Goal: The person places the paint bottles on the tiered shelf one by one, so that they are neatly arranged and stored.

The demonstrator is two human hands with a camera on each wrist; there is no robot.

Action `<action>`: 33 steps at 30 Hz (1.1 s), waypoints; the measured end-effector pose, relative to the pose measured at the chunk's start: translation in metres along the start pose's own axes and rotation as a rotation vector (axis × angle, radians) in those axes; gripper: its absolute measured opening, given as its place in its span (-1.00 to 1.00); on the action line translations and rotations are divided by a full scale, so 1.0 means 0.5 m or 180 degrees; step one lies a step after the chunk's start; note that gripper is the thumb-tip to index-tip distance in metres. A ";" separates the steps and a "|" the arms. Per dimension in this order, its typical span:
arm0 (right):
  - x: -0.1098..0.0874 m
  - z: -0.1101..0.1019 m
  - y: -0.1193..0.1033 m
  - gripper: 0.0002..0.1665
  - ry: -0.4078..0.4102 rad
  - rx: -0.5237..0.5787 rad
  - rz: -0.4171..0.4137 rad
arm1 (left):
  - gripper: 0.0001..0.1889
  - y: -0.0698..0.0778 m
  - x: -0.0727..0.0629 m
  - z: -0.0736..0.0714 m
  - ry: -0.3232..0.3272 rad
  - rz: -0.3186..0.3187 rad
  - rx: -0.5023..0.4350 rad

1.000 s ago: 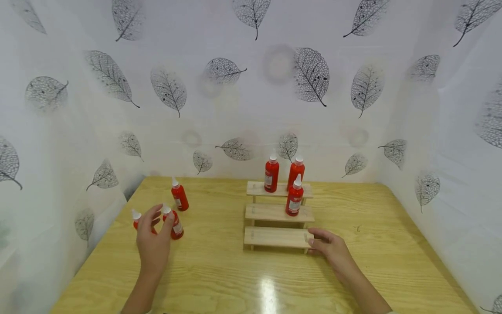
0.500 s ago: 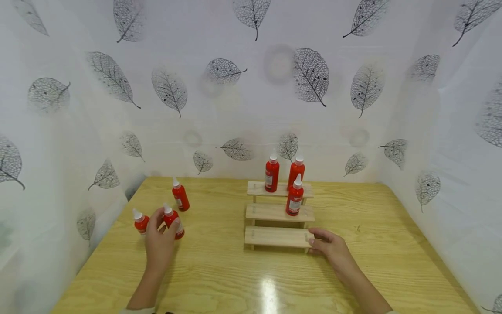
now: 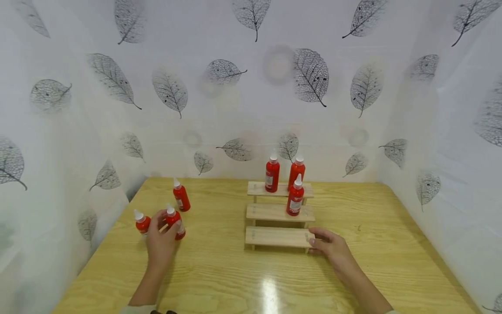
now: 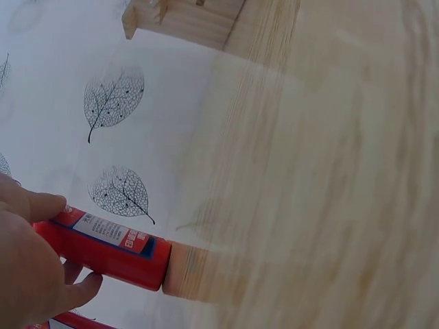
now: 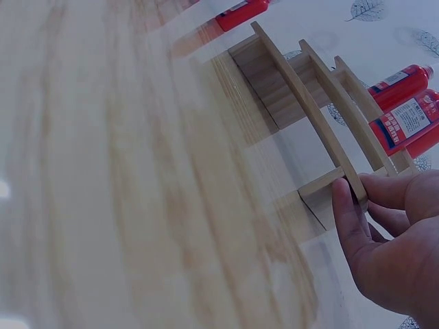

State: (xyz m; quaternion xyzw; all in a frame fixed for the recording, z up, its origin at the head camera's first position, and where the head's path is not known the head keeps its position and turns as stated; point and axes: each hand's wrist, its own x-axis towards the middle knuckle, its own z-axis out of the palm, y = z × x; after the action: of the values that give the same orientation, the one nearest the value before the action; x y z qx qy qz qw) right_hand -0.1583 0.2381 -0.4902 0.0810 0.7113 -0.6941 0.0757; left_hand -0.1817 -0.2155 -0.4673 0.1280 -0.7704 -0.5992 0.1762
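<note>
My left hand (image 3: pixel 161 244) grips a red squeeze bottle (image 3: pixel 172 219) with a white pointed cap, fingers and thumb round its sides. The left wrist view shows its label and base (image 4: pixel 154 264), upright at the table. A second red bottle (image 3: pixel 143 224) stands just left of that hand, a third (image 3: pixel 181 198) behind it. On the right, my right hand (image 3: pixel 333 250) pinches the right end of the lowest step of a three-step wooden display rack (image 3: pixel 276 237); the right wrist view shows thumb and fingers on the step's end (image 5: pixel 350 181).
Two red bottles, one of them (image 3: pixel 272 175) at the left, stand on the rack's top step. Another red bottle (image 3: pixel 295 198) is on the right of the middle step. A leaf-printed white curtain (image 3: pixel 235 109) encloses the wood-grain table (image 3: pixel 219 274) at back and sides.
My left hand has moved slightly right and closed its fingers round the middle bottle of the left group, uncovering the bottle at far left. The right hand stays on the rack.
</note>
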 end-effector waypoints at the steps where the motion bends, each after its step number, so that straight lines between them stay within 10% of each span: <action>1: -0.001 -0.001 -0.001 -0.40 -0.0002 -0.0013 -0.0001 | -0.46 0.001 0.000 0.001 0.0006 0.0001 0.0009; 14: -0.002 -0.004 0.003 -0.40 -0.0035 -0.0081 0.0051 | -0.42 0.063 -0.010 0.028 -0.0337 0.0376 -0.0106; 33: 0.000 -0.003 0.000 -0.41 0.0002 -0.0038 0.0014 | -0.48 0.173 -0.021 0.195 -0.1243 0.0843 -0.0623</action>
State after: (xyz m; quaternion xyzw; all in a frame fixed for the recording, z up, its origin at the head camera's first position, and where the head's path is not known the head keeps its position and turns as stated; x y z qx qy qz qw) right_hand -0.1583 0.2394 -0.4902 0.0824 0.7153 -0.6897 0.0775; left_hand -0.2125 -0.1040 -0.4062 -0.1099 -0.7382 -0.6560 0.1125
